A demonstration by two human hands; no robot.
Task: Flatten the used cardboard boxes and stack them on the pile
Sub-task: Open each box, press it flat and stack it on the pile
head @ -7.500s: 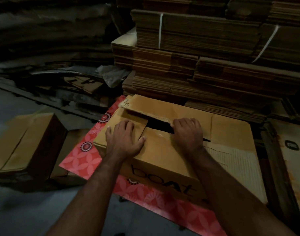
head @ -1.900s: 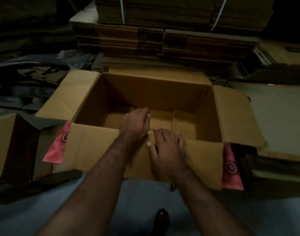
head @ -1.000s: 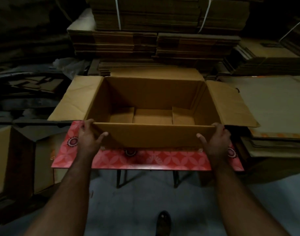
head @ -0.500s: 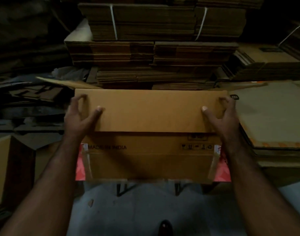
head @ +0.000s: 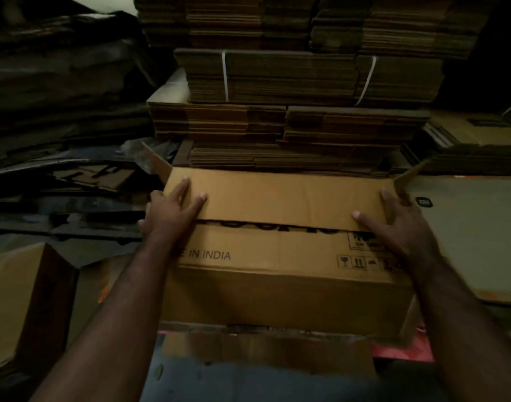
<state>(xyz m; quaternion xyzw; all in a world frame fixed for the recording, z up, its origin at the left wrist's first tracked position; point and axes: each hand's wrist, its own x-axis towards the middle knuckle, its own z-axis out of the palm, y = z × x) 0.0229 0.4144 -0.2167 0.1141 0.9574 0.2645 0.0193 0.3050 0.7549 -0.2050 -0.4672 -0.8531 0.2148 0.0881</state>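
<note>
Cardboard box (head: 277,274), brown, printed "IN INDIA" with handling symbols, sits tipped on a red patterned surface (head: 399,353), just in front of the strapped pile of flattened boxes (head: 292,82); it is still boxy, not yet flat. Left hand (head: 170,214) is at the box's upper left corner: fingers straight and spread, lying flat on the upper flap (head: 277,195), while the outer fingers seem to wrap the corner edge, though the dim light hides them. Right hand (head: 393,224) mirrors it at the upper right corner, fingers extended and pressing on the flap, thumb reaching inward along the dark seam; nothing is pinched there that I can see. Both forearms run straight out from the body, roughly parallel, wrists low. Risks, as judgement: the pressure lands only on the two top corners, so the box may skew sideways rather than fold along its creases. The loose side flaps (head: 408,177) stick up at either end and could catch on the pile behind. The box overhangs the near edge of the red surface, so a hard push could tip it or slide it off toward the floor. Another box (head: 25,300) stands at the left, well apart. Flat sheets (head: 474,233) lie just beside the right hand.
</note>
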